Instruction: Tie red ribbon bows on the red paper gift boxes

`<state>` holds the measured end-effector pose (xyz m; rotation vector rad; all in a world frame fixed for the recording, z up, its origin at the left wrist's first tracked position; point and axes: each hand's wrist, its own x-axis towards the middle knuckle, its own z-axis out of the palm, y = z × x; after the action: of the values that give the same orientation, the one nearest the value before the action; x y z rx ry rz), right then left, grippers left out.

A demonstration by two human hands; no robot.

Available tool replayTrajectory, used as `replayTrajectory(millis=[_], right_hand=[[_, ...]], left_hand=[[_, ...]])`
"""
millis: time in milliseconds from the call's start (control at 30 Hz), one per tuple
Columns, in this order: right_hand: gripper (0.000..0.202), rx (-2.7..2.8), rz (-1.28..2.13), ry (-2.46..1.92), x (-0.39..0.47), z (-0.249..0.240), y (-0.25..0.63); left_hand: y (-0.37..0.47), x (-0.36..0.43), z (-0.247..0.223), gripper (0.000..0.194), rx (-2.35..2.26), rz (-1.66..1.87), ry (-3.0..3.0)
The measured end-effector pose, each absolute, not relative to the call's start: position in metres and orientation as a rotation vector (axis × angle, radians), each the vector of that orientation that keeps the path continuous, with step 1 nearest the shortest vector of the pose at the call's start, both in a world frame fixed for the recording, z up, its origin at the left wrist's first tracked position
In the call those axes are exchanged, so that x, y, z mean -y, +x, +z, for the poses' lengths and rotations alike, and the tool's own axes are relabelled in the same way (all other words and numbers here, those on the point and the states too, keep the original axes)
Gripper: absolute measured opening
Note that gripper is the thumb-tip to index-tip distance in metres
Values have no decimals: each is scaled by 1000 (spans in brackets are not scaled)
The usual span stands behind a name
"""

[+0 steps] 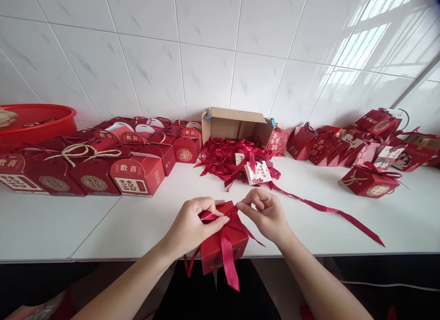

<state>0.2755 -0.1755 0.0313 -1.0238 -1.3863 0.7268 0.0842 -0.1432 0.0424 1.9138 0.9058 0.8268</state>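
Observation:
A small red gift box [223,244] lies at the table's front edge, partly overhanging it. Across its top runs a red satin ribbon [228,260], gathered into a bow or knot, with one tail hanging down the near side. My left hand [192,223] pinches a ribbon loop between thumb and fingers, resting over the box's left part. With thumb and forefinger together, my right hand [263,212] pinches the ribbon at the box's upper right. The knot itself is partly hidden by my fingers. A dark red twisted cord [191,264] dangles at the box's left.
Behind the box sits a pile of red ribbons [227,159] with white tags, spilling from a cardboard box [237,120]. Rows of red boxes [137,173] stand left; more decorated boxes [373,180] are right. At far left, a person's hand [7,117] is over a red basin [65,123].

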Motion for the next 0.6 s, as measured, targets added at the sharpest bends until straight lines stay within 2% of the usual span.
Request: replayTrajectory(millis=[300,600], right_hand=[[33,1389,914,-977,182,32,283],[29,1396,1036,-925,185,34,282]], left_hand=[[80,136,51,21,-816,685,1980],[76,136,54,19,-790,693,1881]])
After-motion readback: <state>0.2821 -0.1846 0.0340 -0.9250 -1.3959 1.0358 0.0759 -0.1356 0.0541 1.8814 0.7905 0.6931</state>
